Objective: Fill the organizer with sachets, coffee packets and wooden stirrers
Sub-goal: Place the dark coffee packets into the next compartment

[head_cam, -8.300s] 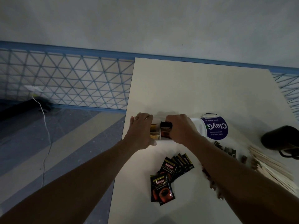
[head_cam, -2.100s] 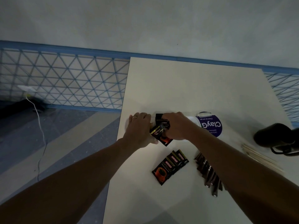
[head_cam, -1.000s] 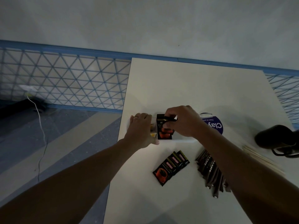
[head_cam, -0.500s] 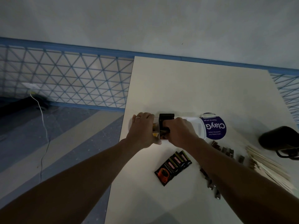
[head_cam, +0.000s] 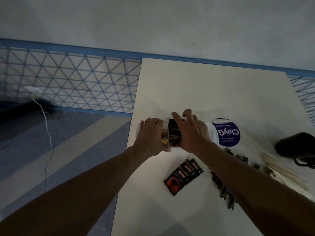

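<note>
A white organizer [head_cam: 211,133] lies on the table [head_cam: 213,92], mostly hidden under both hands. My left hand [head_cam: 150,135] grips its left end, fingers curled over the far side and thumb along the front. Dark coffee packets [head_cam: 174,133] stand in a compartment, with yellowish sachets [head_cam: 164,139] in the slot to their left. My right hand [head_cam: 192,132] hovers over the packets with fingers spread and holds nothing. Three loose coffee packets [head_cam: 184,176] lie fanned out nearer to me.
A round blue ClayGo label [head_cam: 228,133] sits right of the organizer. Brown slim sachets [head_cam: 223,189] lie scattered under my right forearm. Wooden stirrers [head_cam: 286,174] are piled at the right edge beside a black object [head_cam: 294,145]. The table's left edge drops to the floor.
My right hand, which was pressing a coffee packet down into the compartment, has let go and spread its fingers above it. The left hand has stayed on the organizer.
</note>
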A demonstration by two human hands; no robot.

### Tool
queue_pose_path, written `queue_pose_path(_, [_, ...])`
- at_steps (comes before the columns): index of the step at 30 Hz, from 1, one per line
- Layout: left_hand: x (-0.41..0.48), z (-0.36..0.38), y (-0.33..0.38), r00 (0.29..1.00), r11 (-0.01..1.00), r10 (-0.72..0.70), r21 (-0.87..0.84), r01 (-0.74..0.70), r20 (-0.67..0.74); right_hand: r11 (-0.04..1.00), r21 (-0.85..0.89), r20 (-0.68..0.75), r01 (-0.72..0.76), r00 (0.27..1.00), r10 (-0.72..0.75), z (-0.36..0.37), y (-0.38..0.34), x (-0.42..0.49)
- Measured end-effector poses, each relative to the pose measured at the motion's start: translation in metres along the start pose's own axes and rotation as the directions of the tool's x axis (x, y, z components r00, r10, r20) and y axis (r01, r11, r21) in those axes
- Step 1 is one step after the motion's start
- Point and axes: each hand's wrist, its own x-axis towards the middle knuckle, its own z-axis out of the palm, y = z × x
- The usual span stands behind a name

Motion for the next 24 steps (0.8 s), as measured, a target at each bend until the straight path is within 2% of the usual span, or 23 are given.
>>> queue_pose_path(4, [-0.001,-0.001,0.001,1.0,1.0,-0.005,0.003,0.005,0.005,1.0,-0.006,0.03,0.028,0.999,-0.027,0.003,-0.001,0.006])
queue_pose_path(16, [-0.001,-0.003,0.003,1.0,1.0,-0.006,0.017,0.006,0.008,0.998,-0.012,-0.063,0.063,0.996,-0.064,0.011,0.001,0.002])
queue_pose_path(24, [-0.001,-0.005,0.005,1.0,1.0,-0.007,0.017,0.006,0.011,0.995,0.095,-0.071,0.043,0.997,-0.036,0.009,0.008,-0.003])
